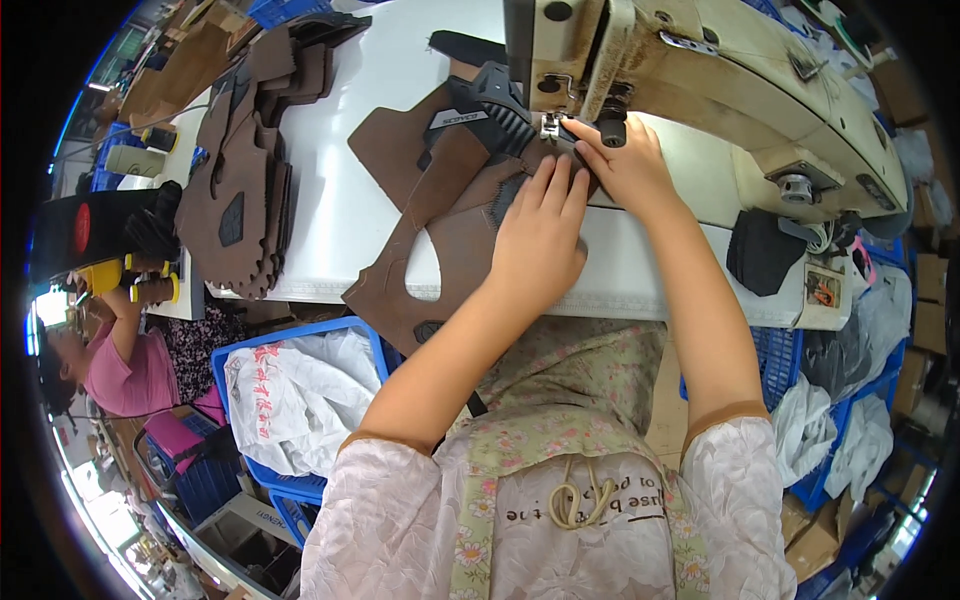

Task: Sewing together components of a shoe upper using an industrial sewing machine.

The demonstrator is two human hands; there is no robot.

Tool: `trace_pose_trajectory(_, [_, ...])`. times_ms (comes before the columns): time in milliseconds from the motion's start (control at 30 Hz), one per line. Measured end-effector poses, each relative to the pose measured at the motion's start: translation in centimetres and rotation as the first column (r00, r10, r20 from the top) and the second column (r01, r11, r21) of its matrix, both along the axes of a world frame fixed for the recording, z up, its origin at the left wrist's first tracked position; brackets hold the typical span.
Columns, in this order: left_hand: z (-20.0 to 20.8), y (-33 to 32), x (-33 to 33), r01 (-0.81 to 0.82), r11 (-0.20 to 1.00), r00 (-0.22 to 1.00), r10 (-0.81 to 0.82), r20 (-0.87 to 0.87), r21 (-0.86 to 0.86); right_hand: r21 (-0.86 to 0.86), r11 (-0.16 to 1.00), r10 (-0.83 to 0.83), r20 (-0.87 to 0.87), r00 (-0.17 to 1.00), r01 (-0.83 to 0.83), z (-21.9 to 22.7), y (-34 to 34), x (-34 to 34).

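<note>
— Where is the brown leather piece (440, 245) lying?

— On the white table (340, 200), at its front edge. Its lower end hangs just over that edge, above the blue crate (300, 335) with the white bag (300, 395). Its upper end sits under the needle foot (549, 126) of the cream sewing machine (720, 90).

— Which way does it run?

— Its long axis goes slantwise, from the front edge near the crate up and to the right toward the needle. A black ribbed patch (495, 110) lies on its far end, just beside the foot.

— And the hands?

— The left hand (540, 235) lies flat on the leather, fingers straight and close together, pointing up toward the needle; it presses, it grips nothing. The right hand (630, 165) rests on the leather right beside the foot, fingers bent and close, tips pinning the edge down. The two hands touch.

— Anything else on the table?

— A stack of brown cut pieces (245, 150) toward the left edge, well apart from the hands. A black piece (762, 250) lies at the right, below the machine.
</note>
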State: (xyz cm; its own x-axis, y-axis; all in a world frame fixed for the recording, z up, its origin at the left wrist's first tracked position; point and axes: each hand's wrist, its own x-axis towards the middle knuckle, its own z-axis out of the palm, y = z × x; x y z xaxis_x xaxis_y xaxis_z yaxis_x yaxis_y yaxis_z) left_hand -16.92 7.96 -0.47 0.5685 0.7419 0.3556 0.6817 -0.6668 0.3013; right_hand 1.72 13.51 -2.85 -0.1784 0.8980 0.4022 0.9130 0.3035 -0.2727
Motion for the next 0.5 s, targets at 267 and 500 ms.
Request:
trace_pose_trajectory(267, [4.6, -10.1, -9.7, -0.228, 0.92, 0.922, 0.098, -0.374, -0.319, 0.013, 0.999, -0.032, 0.01, 0.999, 0.032, -0.1, 0.1, -0.6])
trace_pose_trajectory(500, [14.4, -2.6, -12.9, -0.051, 0.997, 0.786, 0.078, -0.614, 0.062, 0.171, 0.985, 0.021, 0.011, 1.0, -0.023, 0.1, -1.0, -1.1])
